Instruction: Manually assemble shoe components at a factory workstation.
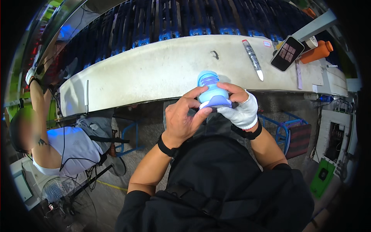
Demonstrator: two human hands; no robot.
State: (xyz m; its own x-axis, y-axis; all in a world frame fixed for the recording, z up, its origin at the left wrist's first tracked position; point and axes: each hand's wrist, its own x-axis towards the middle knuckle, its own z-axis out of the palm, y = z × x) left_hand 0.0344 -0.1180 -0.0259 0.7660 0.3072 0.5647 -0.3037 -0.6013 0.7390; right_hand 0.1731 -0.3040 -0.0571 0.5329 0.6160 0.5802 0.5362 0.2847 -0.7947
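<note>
Over the near edge of the pale worktable, both hands hold a small light-blue and purple item [213, 92] that looks like a shoe. Its purple end with a pale rim is toward me, and a light-blue rounded part points away. My left hand [188, 111], bare, grips its left side with thumb and fingers. On the other side my right hand [242, 107] closes on it too; it wears a white glove that leaves some fingertips bare. The fingers hide parts of both sides and the underside.
On the worktable [143, 71] lie a pen-like marker [253, 60], a small dark scrap [215, 55], a phone [287, 53] and an orange bottle [317, 52]. Behind runs a dark roller conveyor [166, 19]. Another person [69, 149] works at left, near a fan [65, 197]. A blue-framed stool [288, 131] stands right.
</note>
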